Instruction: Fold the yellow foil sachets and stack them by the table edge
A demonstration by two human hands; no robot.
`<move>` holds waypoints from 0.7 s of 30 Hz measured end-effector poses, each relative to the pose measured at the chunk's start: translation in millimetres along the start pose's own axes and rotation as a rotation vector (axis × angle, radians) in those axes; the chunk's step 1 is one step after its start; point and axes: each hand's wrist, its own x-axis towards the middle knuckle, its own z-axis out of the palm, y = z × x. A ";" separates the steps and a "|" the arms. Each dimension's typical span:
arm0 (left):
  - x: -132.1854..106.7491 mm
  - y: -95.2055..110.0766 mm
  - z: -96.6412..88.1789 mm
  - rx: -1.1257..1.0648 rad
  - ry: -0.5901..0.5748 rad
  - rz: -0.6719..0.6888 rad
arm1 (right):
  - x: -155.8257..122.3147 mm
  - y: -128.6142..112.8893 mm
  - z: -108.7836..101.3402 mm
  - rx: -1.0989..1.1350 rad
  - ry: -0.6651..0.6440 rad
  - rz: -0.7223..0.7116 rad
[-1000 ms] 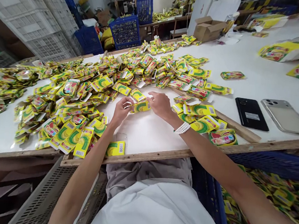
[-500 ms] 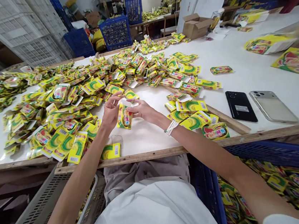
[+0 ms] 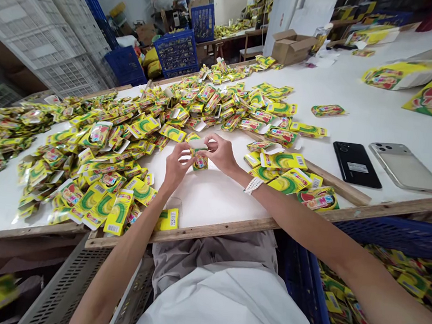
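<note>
My left hand (image 3: 177, 164) and my right hand (image 3: 221, 153) meet above the white table (image 3: 220, 193), pinching a small yellow foil packet (image 3: 201, 162) between them. A white paper strip (image 3: 198, 143) shows at the packet's top, partly hidden by my fingers. A white bead bracelet (image 3: 253, 185) circles my right wrist. A large heap of similar yellow packets (image 3: 100, 154) lies left of and beyond my hands, and a smaller group (image 3: 281, 169) lies to the right. A single packet (image 3: 168, 219) lies near the table's front edge, below my left forearm.
A wooden strip (image 3: 212, 224) edges the table in front of me. A black phone (image 3: 356, 164) and a silver phone (image 3: 406, 167) lie on the right. A blue crate (image 3: 398, 236) of packets sits lower right, a grey crate (image 3: 70, 280) lower left, with a blurred packet (image 3: 0, 293) beside it.
The packet went from flat between my hands to held up in both, and my hands have drawn closer around it. A blurred packet has appeared at lower left.
</note>
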 end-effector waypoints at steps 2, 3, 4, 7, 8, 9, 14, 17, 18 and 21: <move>0.9 -3.0 -2.8 -0.009 -0.007 -0.012 | 0.9 6.4 0.4 0.020 -0.017 -0.002; 1.5 -3.9 -4.5 -0.019 -0.016 -0.016 | 1.0 8.5 -0.2 0.018 -0.023 -0.012; 2.1 -4.4 -6.0 -0.029 -0.026 -0.019 | 0.9 9.8 -1.0 0.006 -0.025 -0.027; 3.4 -4.6 -8.8 -0.050 -0.056 -0.016 | 0.5 9.1 -4.6 -0.066 -0.034 -0.074; 3.5 -4.4 -9.1 -0.047 -0.065 -0.008 | 0.8 7.8 -5.8 -0.092 -0.040 -0.084; 3.5 -4.1 -9.3 -0.038 -0.074 0.005 | 1.5 6.3 -7.1 -0.117 -0.045 -0.091; 1.9 0.9 -9.2 0.098 -0.100 0.137 | 8.6 1.1 -15.0 -0.168 -0.082 -0.051; 0.5 7.5 -9.8 0.148 -0.117 0.172 | 11.5 0.7 -19.4 -0.200 -0.098 -0.049; 0.2 9.7 -10.3 0.157 -0.123 0.166 | 11.8 0.8 -20.2 -0.208 -0.104 -0.053; 0.0 13.5 -12.5 0.183 -0.123 0.140 | 11.7 1.5 -19.5 -0.215 -0.123 -0.055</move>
